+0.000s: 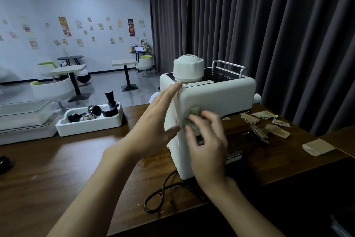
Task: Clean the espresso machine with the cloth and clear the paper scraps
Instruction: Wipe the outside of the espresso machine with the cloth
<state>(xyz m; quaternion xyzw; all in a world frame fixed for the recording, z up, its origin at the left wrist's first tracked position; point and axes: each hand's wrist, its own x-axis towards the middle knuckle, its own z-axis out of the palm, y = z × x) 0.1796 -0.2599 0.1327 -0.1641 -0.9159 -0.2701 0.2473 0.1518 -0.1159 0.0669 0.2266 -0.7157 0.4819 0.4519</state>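
1. head view: the espresso machine is seen standing on the wooden counter, directly ahead of both hands.
2. the left hand is held open, fingers straight and together, laid flat against the machine's left side; nothing is gripped by it.
3. the right hand is curled around a grey-green cloth, which is pressed against the white panel of the machine facing the camera, just right of the left hand's thumb.
4. a large white round cap is found on the machine's top, above the left fingertips, with a metal rail further right.
5. brown paper scraps are scattered on the counter to the right of the right hand, beyond the machine; one larger scrap lies apart, further right.
6. a black power cord is looped on the counter between the two forearms, below the machine.
7. a white tray holding a tamper and small dark and metal parts is placed left of the left hand.
8. further left, a clear-lidded white container is seen.
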